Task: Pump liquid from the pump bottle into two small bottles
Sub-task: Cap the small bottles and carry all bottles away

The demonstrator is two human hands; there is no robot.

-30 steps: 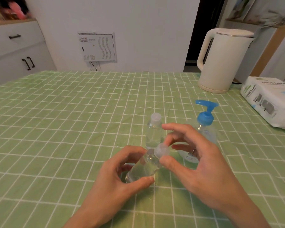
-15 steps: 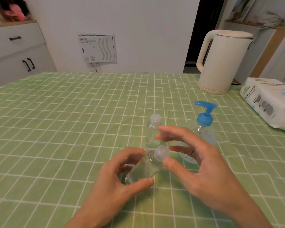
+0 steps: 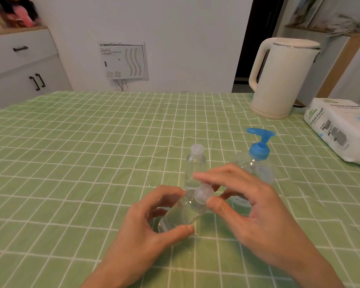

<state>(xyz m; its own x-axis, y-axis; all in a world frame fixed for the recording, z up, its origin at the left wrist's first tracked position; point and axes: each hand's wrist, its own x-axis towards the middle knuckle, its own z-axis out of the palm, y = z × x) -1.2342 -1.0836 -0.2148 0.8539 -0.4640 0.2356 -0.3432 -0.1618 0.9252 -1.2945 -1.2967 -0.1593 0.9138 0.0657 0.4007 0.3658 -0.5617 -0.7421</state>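
Pump bottle [image 3: 258,163]: upright on the desk, right of centre, just behind my right hand, which hides its lower part.
Desk [image 3: 71,152]: covered by a green cloth with a white grid, slightly creased, filling the lower two thirds of the frame.
Room: a white wall behind, a wall panel [image 3: 124,61] at upper centre-left, a white cabinet [image 3: 19,65] with dark handles at upper left, and a dark doorway [image 3: 262,38] at upper right.
Far side of desk: a cream kettle [image 3: 281,80] at upper right, with a tissue pack [image 3: 339,129] at the right edge.
Left hand [image 3: 146,225]: my fingers and thumb curl round the body of the tilted small bottle [image 3: 181,213], low in the centre, its neck leaning up to the right.
Right hand [image 3: 254,210]: my thumb and forefinger pinch the cap [image 3: 204,195] of that bottle, and the other fingers are loosely bent.
Second small bottle [image 3: 195,163]: upright and capped, just behind my hands, left of the pump bottle and near it.
Materials: both small bottles are clear plastic cylinders with frosted round caps. The pump bottle is clear and rounded, with a blue pump head whose spout points left. The kettle is smooth and matte, and the tissue pack is soft wrapped plastic.
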